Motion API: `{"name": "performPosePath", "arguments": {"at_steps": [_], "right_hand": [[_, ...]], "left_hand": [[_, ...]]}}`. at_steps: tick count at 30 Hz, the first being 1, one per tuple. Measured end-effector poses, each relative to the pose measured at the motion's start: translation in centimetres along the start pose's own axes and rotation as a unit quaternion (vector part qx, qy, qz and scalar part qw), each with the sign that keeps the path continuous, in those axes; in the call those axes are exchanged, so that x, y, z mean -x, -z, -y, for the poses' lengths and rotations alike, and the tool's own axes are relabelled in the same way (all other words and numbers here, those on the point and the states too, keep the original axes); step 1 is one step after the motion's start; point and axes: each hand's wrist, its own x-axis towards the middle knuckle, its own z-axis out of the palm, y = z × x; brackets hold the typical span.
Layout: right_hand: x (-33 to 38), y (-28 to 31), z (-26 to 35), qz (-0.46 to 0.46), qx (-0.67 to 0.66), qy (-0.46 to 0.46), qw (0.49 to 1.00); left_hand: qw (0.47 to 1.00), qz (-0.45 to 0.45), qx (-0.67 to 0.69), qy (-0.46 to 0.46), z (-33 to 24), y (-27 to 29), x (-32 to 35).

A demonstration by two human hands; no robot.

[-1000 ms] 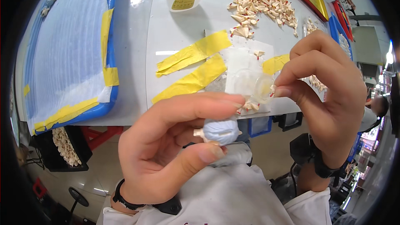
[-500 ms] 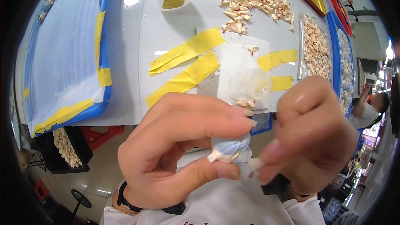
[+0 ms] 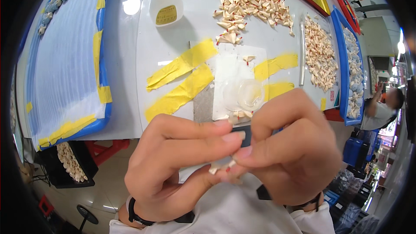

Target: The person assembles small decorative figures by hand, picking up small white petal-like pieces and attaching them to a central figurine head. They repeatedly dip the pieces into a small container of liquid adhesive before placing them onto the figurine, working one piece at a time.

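Between the thumb and fingers of my left hand (image 3: 169, 156) is a small figurine (image 3: 213, 170). It showed blue and cream half a second ago; now mostly its cream edge shows beneath the fingers. My right hand (image 3: 294, 160) is closed in a pinch on a small cream piece with a red tip (image 3: 231, 164), right against the figurine. The fingers of both hands meet there and hide the contact. Just beyond them, a clear round dish (image 3: 251, 95) rests on white paper (image 3: 227, 67), with a few cream red-tipped pieces (image 3: 240, 115) by its near side.
Yellow tape strips (image 3: 182, 97) cross the work spot. A translucent bottle (image 3: 167, 6) stands behind. Heaps of cream pieces (image 3: 255, 4) lie far right of centre. A cloth-lined blue tray (image 3: 71, 69) fills the left; another blue tray (image 3: 346, 60) holds blue-and-cream figurines. A person (image 3: 383, 108) is at far right.
My right hand has moved left to the figurine, bringing the cream piece against it. My left fingers now cover most of the figurine's blue part. The view has shifted slightly.
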Motion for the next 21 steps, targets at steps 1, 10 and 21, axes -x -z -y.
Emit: {"name": "performPosePath", "arguments": {"at_steps": [1,10,21], "right_hand": [[-0.4,0.6,-0.1,0.0,-0.003,-0.005,1.0],[-6.5,6.7,-7.9,0.089,0.274,-0.117,0.95],[-5.5,6.2,-4.7,0.017,0.206,-0.083,0.975]], "left_hand": [[0.998,-0.028,0.051,0.027,0.0,0.0,0.3],[0.947,-0.179,0.226,0.14,-0.8,-0.4,0.4],[0.899,-0.11,0.388,0.172,0.0,-0.4,0.1]]}}
